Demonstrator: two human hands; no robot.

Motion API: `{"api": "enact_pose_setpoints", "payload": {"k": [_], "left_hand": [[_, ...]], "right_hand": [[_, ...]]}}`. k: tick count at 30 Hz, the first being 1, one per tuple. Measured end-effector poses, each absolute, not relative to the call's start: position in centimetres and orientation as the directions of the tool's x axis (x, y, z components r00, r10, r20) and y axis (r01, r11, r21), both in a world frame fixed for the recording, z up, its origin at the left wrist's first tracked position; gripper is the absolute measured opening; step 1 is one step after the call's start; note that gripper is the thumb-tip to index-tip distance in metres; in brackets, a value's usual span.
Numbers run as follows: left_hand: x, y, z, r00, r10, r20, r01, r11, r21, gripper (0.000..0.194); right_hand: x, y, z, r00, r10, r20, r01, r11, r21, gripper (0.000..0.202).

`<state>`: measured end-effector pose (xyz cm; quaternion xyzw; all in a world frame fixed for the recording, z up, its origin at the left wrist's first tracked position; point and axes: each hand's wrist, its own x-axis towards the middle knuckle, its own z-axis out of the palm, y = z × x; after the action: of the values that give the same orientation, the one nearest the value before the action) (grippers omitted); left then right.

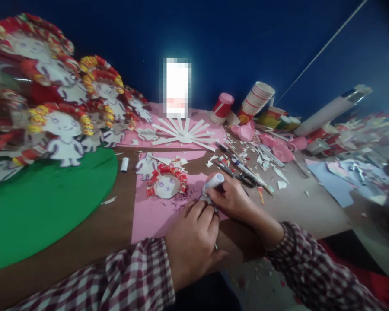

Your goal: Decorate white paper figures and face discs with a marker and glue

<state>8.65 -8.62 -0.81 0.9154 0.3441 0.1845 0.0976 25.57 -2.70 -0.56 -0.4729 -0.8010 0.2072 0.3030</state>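
In the head view my right hand grips a thick white marker, its tip pointing down at a small white paper cutout with a purple edge. My left hand bends its fingers over the near side of that cutout, and most of the piece is hidden under them. Both hands rest over a pink sheet. Just left of the marker lies a paper doll's head with a purple drawn face and a ring of red rolls. A white paper doll body touches it.
Finished-looking paper dolls crowd the left, by a green round board. A marker cap lies between. Behind are white strips fanned out and a blurred bright screen. Scissors, paper scraps and stacked paper cups fill the right.
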Motion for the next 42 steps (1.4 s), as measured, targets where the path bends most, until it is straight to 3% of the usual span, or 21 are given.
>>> {"api": "enact_pose_setpoints", "payload": {"k": [32,37,42], "left_hand": [[8.58,-8.65,-0.76,0.7,0.666,0.259,0.588,-0.743,0.319,0.06],[8.52,-8.59,-0.86,0.704,0.666,0.248,0.585,-0.741,0.33,0.059],[8.45,-8.54,-0.79,0.713,0.659,0.24,0.587,-0.748,0.31,0.055]], "right_hand": [[25.64,-2.69,-0.47,-0.358,0.893,0.274,0.635,0.448,-0.63,0.011],[25.79,-2.98,-0.06,-0.3,0.926,0.227,0.523,0.359,-0.773,0.011],[26.43,-2.69,0.31,-0.065,0.955,0.29,0.324,0.295,-0.899,0.022]]}}
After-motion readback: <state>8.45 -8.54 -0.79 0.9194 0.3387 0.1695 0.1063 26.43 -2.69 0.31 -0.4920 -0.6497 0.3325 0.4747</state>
